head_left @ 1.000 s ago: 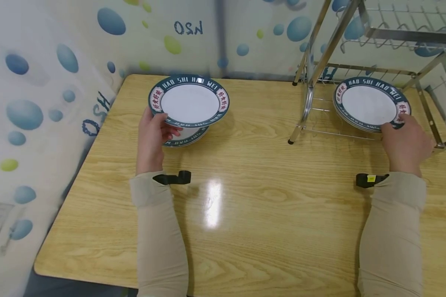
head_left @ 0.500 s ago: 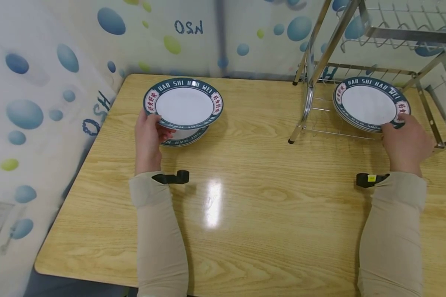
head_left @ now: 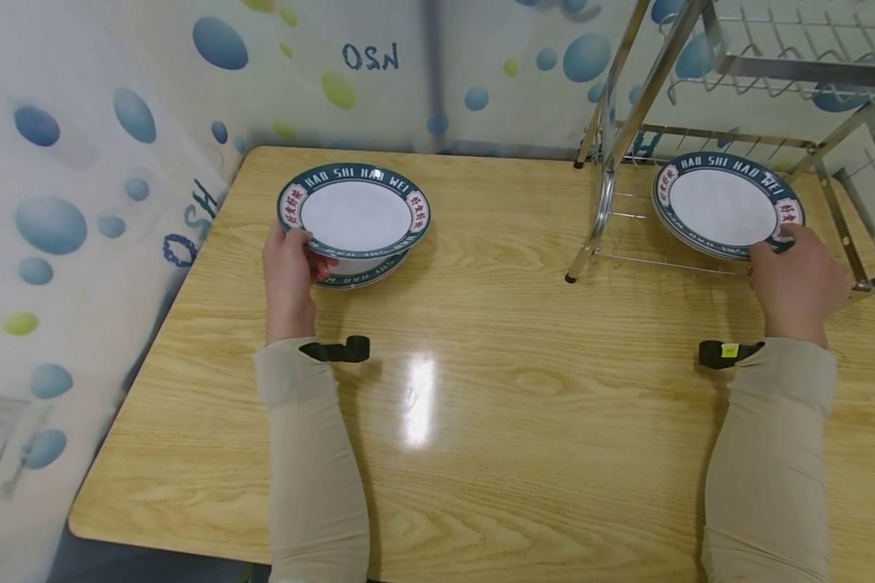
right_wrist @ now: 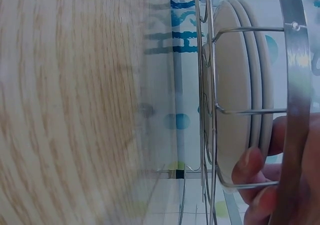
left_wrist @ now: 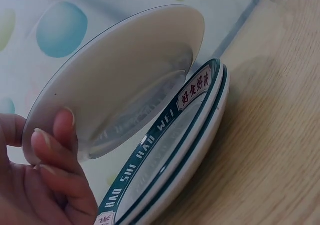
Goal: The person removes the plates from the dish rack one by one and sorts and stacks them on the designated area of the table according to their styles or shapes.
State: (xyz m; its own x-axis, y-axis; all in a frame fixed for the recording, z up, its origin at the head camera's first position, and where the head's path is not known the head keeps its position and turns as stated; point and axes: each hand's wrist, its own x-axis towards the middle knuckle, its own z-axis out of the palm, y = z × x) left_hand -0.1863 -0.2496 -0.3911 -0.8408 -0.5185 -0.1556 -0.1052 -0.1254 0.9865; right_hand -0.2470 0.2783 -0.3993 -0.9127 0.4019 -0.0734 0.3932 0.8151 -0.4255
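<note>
My left hand (head_left: 288, 279) pinches the left rim of a white plate (head_left: 356, 214) with a dark green lettered border, thumb on top and fingers beneath. In the left wrist view this plate is tilted over a stack of two matching plates (left_wrist: 162, 157) on the table, with a gap between them. At the right, my right hand (head_left: 802, 279) grips the near right rim of several stacked plates (head_left: 725, 202) on the rack's lower shelf. From the right wrist, three plate edges (right_wrist: 250, 80) show, with fingertips curled at their rims behind the rack's wires.
The metal dish rack (head_left: 599, 202) stands at the back right, its wire upper tier (head_left: 809, 73) above the right hand. A wood-grain table (head_left: 496, 364) lies under everything. Behind it runs a wall covering (head_left: 481, 48) with blue and green dots.
My left hand has moved slightly left, and its plate has come left and down, closer over the stack below. The right hand and its plates have stayed almost still.
</note>
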